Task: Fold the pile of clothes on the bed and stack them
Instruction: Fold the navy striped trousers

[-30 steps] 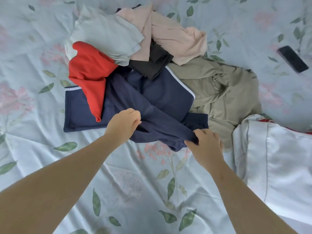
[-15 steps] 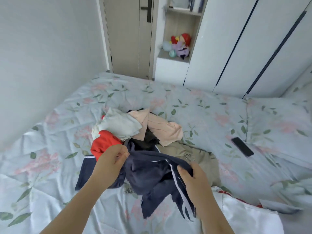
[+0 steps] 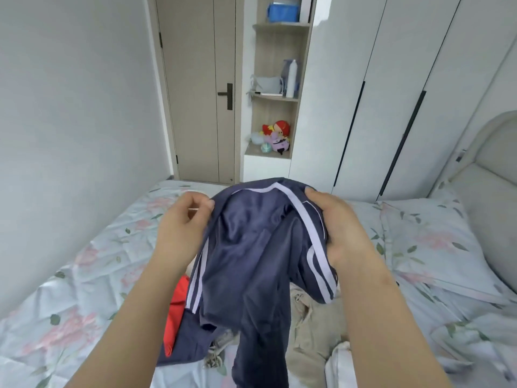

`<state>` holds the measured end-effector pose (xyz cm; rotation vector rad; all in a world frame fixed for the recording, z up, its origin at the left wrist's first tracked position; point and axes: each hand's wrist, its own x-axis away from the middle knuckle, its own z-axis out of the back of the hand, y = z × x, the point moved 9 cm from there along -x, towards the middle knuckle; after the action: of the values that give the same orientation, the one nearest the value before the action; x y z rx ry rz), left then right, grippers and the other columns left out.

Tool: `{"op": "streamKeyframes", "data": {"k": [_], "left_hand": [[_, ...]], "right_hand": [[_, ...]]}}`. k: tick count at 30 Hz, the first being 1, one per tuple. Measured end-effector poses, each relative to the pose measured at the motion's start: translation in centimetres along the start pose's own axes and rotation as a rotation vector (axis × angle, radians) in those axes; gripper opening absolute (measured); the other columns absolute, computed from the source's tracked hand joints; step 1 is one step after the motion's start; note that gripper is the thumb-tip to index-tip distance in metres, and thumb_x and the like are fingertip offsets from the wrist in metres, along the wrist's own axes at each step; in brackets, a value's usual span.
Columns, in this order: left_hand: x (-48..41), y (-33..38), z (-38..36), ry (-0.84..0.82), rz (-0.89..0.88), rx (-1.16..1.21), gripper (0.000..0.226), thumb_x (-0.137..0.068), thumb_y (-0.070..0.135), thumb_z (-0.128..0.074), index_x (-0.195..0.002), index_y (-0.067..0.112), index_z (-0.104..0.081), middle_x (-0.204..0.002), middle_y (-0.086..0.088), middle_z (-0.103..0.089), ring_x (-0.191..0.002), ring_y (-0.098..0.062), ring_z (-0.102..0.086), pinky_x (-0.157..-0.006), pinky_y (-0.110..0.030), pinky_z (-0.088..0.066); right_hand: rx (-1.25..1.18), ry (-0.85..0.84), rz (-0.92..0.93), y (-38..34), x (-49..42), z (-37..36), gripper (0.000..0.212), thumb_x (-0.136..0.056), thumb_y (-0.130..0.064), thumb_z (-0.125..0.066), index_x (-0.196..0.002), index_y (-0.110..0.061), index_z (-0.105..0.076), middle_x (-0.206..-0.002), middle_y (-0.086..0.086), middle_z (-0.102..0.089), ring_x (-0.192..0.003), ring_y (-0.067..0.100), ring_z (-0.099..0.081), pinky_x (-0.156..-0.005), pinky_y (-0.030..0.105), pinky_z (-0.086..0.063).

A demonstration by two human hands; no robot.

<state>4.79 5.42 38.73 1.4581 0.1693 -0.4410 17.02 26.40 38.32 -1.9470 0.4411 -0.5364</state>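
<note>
Item: navy garment point(image 3: 251, 247), dark blue cloth with paired white stripes along its seams. It is held up in the air above the bed point(image 3: 70, 303), near centre, with its lower part hanging in loose folds towards the mattress.

Hands: the left hand point(image 3: 180, 225) pinches the garment's upper left edge, fingers curled against the thumb. The right hand point(image 3: 341, 228) grips the upper right edge, fingers wrapped over a striped seam. The cloth is stretched between the two.

Beneath and behind: the hanging cloth covers most of the clothes lying on the bed.
- Red garment point(image 3: 176, 312), showing at the left of the hanging cloth.
- Beige garment point(image 3: 310, 331), crumpled, at the right.
- White garment point(image 3: 338, 365), near right, partly behind the right forearm.
- A further patch of navy cloth point(image 3: 184, 348) lies flat under the red one; whether it is a separate piece cannot be told.

Bedding: pale sheet printed with pink flowers and green leaves; matching pillow point(image 3: 428, 239) at the right, against a padded headboard point(image 3: 492, 169).

Far side: beige door point(image 3: 195, 88) with a dark handle point(image 3: 228, 95); open shelves point(image 3: 275, 99) holding soft toys point(image 3: 275, 137), a white bottle point(image 3: 291, 78) and a blue container point(image 3: 282, 11); white wardrobe point(image 3: 391, 79) with dark vertical pulls.

Writing: labels on the shelf items are too small to read.
</note>
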Motion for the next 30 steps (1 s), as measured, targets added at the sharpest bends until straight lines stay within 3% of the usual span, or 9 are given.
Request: {"op": "streamKeyframes", "data": {"k": [5, 10, 15, 18, 20, 22, 24, 28, 30], "left_hand": [[0.8, 1.4, -1.7, -0.039, -0.006, 0.033, 0.009, -0.092, 0.027, -0.057, -0.085, 0.034, -0.056, -0.088, 0.019, -0.060, -0.079, -0.004, -0.057, -0.070, -0.021, -0.043], [5.6, -2.7, -6.8, -0.513, 0.138, 0.056, 0.017, -0.083, 0.043, -0.060, -0.097, 0.032, -0.059, -0.101, 0.018, -0.062, -0.102, -0.011, -0.059, -0.091, -0.027, -0.046], [10.4, -4.7, -9.0, -0.819, 0.030, -0.051, 0.057, -0.062, 0.045, -0.074, -0.112, 0.040, -0.047, -0.114, 0.028, -0.054, -0.107, 0.016, -0.049, -0.087, -0.005, -0.040], [11.1, -5.8, -9.6, -0.798, -0.118, -0.283, 0.074, -0.064, 0.051, -0.074, -0.128, 0.034, -0.043, -0.124, 0.020, -0.043, -0.116, 0.012, -0.037, -0.094, -0.004, -0.030], [10.8, -6.4, -9.9, -0.733, -0.166, -0.366, 0.053, -0.080, 0.039, -0.071, -0.126, 0.021, -0.052, -0.121, 0.008, -0.050, -0.114, -0.004, -0.044, -0.097, -0.017, -0.035], [9.7, -6.7, -9.6, -0.633, -0.113, -0.373, 0.015, -0.091, 0.025, -0.059, -0.102, 0.013, -0.062, -0.097, -0.002, -0.061, -0.094, -0.016, -0.056, -0.086, -0.027, -0.043], [8.4, -7.3, -8.6, -0.559, 0.016, -0.343, 0.020, -0.095, 0.020, -0.051, -0.075, 0.018, -0.053, -0.069, 0.001, -0.053, -0.068, -0.015, -0.049, -0.066, -0.029, -0.040], [5.8, -7.2, -6.1, -0.422, 0.292, -0.057, 0.030, -0.099, 0.022, -0.045, -0.070, 0.020, -0.052, -0.063, 0.003, -0.048, -0.062, -0.013, -0.043, -0.062, -0.029, -0.036], [4.2, -6.0, -5.5, -0.408, 0.289, -0.032, 0.031, -0.100, 0.021, -0.043, -0.071, 0.019, -0.053, -0.067, 0.001, -0.049, -0.065, -0.014, -0.044, -0.065, -0.029, -0.037]], "right_hand": [[-0.238, 0.015, -0.118, 1.1, -0.3, -1.4, 0.022, -0.094, -0.019, -0.052, -0.096, -0.005, -0.069, -0.097, 0.014, -0.069, -0.084, 0.029, -0.065, -0.088, 0.039, -0.050], [-0.361, 0.160, -0.242, 5.9, 0.3, 0.2, 0.021, -0.097, -0.008, -0.043, -0.082, -0.001, -0.057, -0.081, 0.013, -0.055, -0.076, 0.027, -0.053, -0.079, 0.035, -0.047], [0.217, 0.443, -0.151, 6.9, 1.4, 5.1, 0.018, -0.085, 0.003, -0.054, -0.073, -0.009, -0.050, -0.068, 0.002, -0.046, -0.073, 0.021, -0.046, -0.060, 0.023, -0.037], [0.327, 0.432, -0.218, 8.0, 1.6, 5.5, 0.008, -0.087, -0.003, -0.056, -0.095, -0.001, -0.055, -0.081, 0.009, -0.051, -0.080, 0.020, -0.048, -0.051, 0.022, -0.034], [0.293, 0.432, -0.226, 7.7, 1.9, 5.2, 0.008, -0.087, -0.003, -0.056, -0.080, -0.004, -0.052, -0.071, 0.006, -0.049, -0.069, 0.019, -0.048, -0.045, 0.018, -0.036], [0.235, 0.415, -0.216, 7.8, 2.0, 4.8, 0.026, -0.088, -0.001, -0.054, -0.068, -0.011, -0.043, -0.065, 0.001, -0.043, -0.057, 0.011, -0.040, -0.035, 0.009, -0.032], [0.083, 0.422, -0.230, 7.9, 2.4, 4.6, 0.030, -0.089, -0.002, -0.054, -0.065, -0.015, -0.041, -0.065, -0.001, -0.042, -0.055, 0.007, -0.036, -0.035, 0.008, -0.032], [-0.487, 0.343, -0.181, 7.9, 2.3, 3.3, 0.030, -0.095, 0.000, -0.037, -0.069, -0.008, -0.049, -0.071, 0.011, -0.050, -0.063, 0.022, -0.048, -0.064, 0.025, -0.045], [-0.538, 0.286, -0.242, 8.1, 2.1, 2.6, 0.022, -0.096, -0.005, -0.037, -0.080, -0.002, -0.051, -0.084, 0.014, -0.055, -0.075, 0.028, -0.055, -0.077, 0.038, -0.048]]}}
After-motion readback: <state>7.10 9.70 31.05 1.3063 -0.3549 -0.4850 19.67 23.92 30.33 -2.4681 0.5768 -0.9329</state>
